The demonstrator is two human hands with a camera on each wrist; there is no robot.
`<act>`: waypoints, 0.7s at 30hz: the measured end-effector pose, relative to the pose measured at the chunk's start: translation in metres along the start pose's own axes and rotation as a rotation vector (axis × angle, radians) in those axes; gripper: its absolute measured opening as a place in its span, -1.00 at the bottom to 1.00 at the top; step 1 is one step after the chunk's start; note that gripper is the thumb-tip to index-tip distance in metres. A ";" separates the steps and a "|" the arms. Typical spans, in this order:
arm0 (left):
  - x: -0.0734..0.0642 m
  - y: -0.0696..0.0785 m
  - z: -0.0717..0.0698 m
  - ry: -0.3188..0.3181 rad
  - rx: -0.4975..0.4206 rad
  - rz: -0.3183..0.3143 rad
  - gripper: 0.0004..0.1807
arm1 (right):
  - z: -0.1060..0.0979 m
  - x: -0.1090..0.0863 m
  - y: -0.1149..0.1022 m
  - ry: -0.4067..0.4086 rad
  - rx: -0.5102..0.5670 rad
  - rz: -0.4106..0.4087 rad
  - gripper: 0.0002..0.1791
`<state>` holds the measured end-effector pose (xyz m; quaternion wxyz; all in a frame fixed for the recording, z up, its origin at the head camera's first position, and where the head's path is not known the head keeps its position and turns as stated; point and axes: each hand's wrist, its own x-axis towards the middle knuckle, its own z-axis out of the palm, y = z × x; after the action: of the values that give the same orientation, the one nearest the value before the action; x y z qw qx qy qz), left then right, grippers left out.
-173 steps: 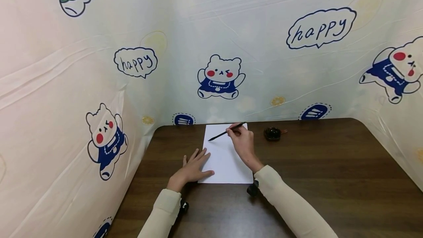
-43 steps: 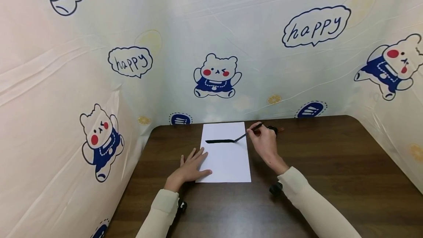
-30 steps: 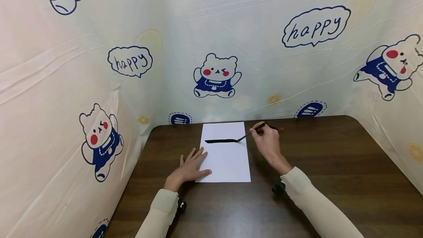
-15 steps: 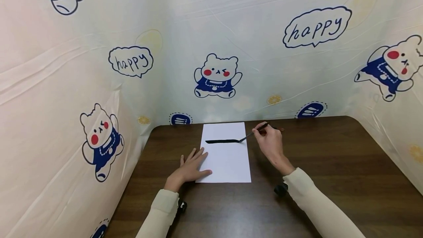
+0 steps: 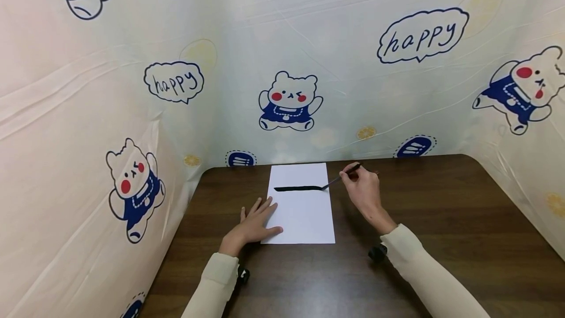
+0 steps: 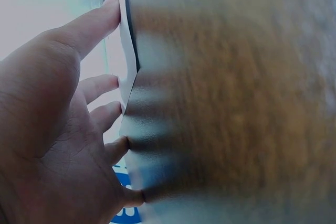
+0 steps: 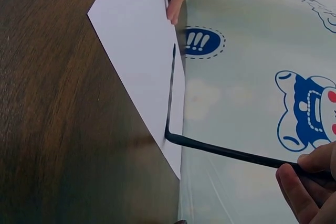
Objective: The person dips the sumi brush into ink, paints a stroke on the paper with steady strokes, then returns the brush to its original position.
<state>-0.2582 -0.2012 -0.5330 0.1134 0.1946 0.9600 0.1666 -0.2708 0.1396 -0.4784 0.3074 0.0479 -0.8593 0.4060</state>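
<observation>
My right hand [image 5: 364, 193] pinches a slim black ink brush [image 7: 231, 153] between thumb and fingers. Its tip meets the white sheet of paper [image 5: 300, 220] near the right edge. A thick black ink line [image 5: 297, 189] runs across the upper part of the sheet and ends at that tip. Spread over the sheet's left edge, my left hand [image 5: 251, 225] presses it with straight fingers. In the left wrist view the left hand's fingertips [image 6: 113, 9] reach the paper's edge.
The brown wooden table [image 5: 419, 210] carries the paper near its far edge. A pale curtain [image 5: 335, 63] printed with bears surrounds the table on the back and sides. Behind my right hand, a dark round object seen earlier is now almost wholly hidden.
My right hand has moved rightward with the brush, first from the paper's left part. The black line has appeared and grown to the right. My left hand has stayed in place on the paper.
</observation>
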 end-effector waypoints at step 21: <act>0.001 0.000 0.001 -0.008 0.008 -0.018 -0.09 | -0.006 0.001 0.001 0.015 -0.018 -0.022 -0.90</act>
<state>-0.2591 -0.2003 -0.5342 0.1178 0.1868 0.9620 0.1607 -0.2686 0.1441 -0.4758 0.3186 0.0515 -0.8600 0.3953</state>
